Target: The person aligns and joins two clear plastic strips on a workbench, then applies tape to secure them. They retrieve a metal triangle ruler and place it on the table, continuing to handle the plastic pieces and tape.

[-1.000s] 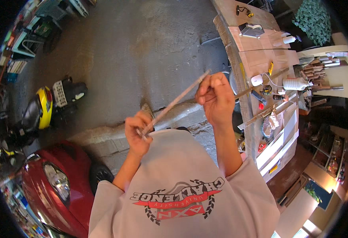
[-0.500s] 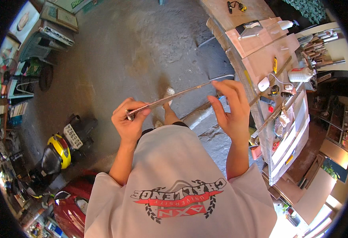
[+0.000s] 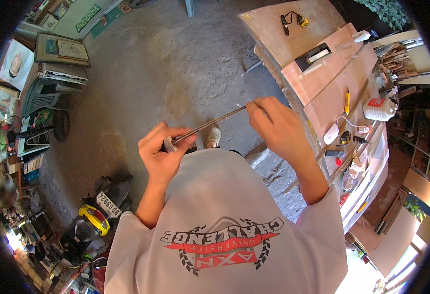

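A long, thin dark strip with a silvery, block-like end is held up in front of my shirt. Its exact kind I cannot make out. My left hand grips it close to the silvery end, thumb and fingers closed around it. At the other end, my right hand pinches the tip between thumb and bent fingers. The strip slants up from left to right, above the concrete floor and my foot in a pale perforated shoe.
To the right runs a workbench bearing wooden sheets, a yellow utility knife, a white jug and a tape measure. A motorcycle is parked lower left. Picture frames lean at the upper left.
My right hand's fingers, spread beside the strip's tip before, are now closed on it. The strip's silvery end has turned, and the whole view has shifted a little.
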Motion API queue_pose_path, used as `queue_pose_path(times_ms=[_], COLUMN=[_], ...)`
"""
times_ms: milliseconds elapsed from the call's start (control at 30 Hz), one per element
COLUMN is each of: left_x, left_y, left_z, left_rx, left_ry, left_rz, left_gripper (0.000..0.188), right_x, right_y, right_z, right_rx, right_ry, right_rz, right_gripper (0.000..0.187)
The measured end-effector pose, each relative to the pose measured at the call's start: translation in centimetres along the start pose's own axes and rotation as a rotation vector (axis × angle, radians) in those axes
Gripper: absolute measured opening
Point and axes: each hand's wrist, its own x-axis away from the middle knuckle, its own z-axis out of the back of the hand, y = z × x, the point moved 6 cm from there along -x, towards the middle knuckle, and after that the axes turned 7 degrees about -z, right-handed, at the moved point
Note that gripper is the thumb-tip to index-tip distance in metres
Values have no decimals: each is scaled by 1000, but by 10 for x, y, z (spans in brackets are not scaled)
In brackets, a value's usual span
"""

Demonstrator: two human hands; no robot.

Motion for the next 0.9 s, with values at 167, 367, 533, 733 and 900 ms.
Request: queue_pose_path(times_ms=[167,367,533,733,900], left_x=[-56,-130,-206,-284,-335], left_y=[-26,-65,-96,-128,-171], left_z=[-21,-41,-46,-45,-25], left_rx=[-31,21,165,303,403], left_ry=[-14,-37,-50,-99,-49], left_rz=[35,-86,-262,-405,-365], left_gripper=[24,29,27,23,26], right_x=[-46,-110,-173,-227,-222], right_y=[37,87,115,142,192], right_z=[-20,-33,-17,-6,15], right_rx=[107,105,65,157,-62], right_ry=[69,90,211,401,619], right_rz=[8,-12,-108,-369,-834], right_gripper=[24,22,28,26,12])
